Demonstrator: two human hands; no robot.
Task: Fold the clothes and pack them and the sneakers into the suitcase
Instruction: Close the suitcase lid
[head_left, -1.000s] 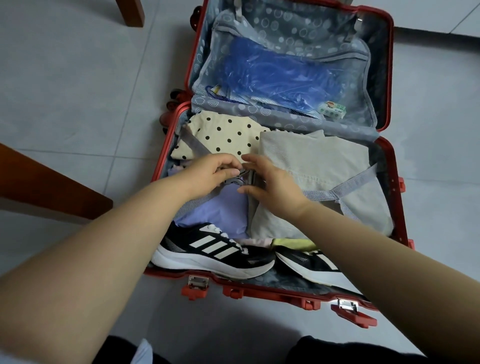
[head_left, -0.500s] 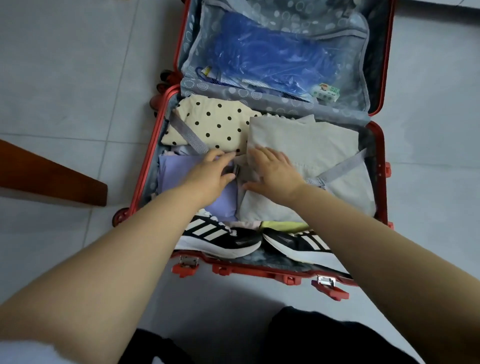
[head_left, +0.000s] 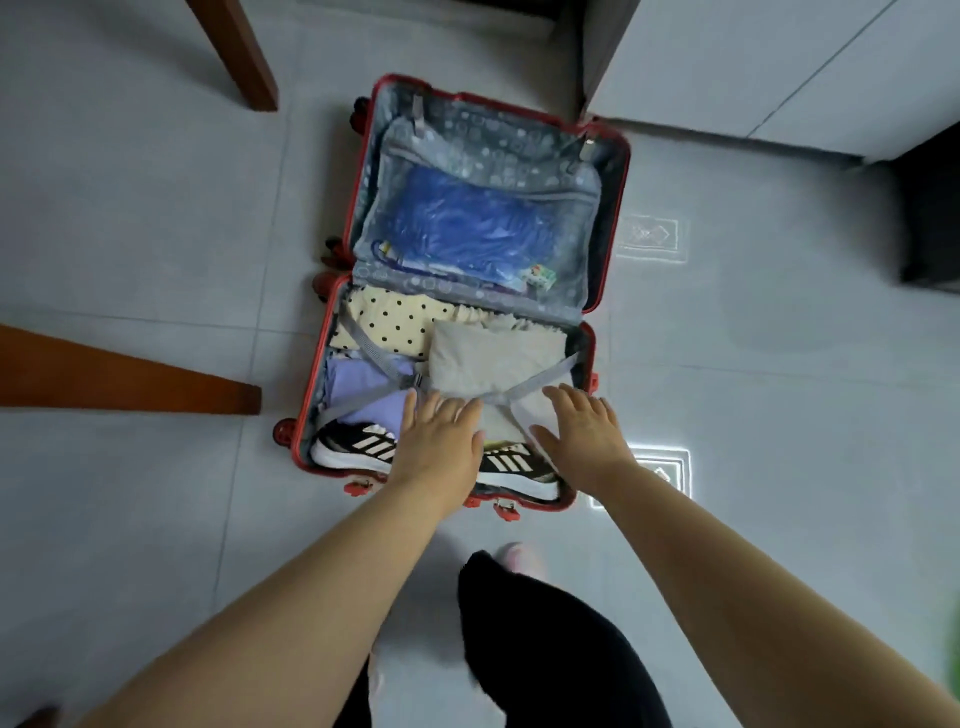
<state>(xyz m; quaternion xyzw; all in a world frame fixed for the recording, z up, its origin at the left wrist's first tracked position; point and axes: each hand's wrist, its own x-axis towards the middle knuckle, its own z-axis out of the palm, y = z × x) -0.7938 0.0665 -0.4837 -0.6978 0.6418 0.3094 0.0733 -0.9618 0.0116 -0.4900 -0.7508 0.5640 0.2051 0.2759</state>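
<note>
With your left hand (head_left: 439, 447) and right hand (head_left: 584, 434) spread-fingered, gripping nothing, press the clothes (head_left: 493, 353) evenly below the near edge of the suitcase (head_left: 311, 374).

grey straps (head_left: 524, 387) cross the packed suitcase (head_left: 608, 218).

Obscured: sneakers (head_left: 356, 448), middle portions hidden under the left grip (head_left: 439, 449); small packet (head_left: 540, 274) far beyond the left grip, print too small to read; wooden beam (head_left: 130, 374) left of the left grip, cut by frame edge.
</note>
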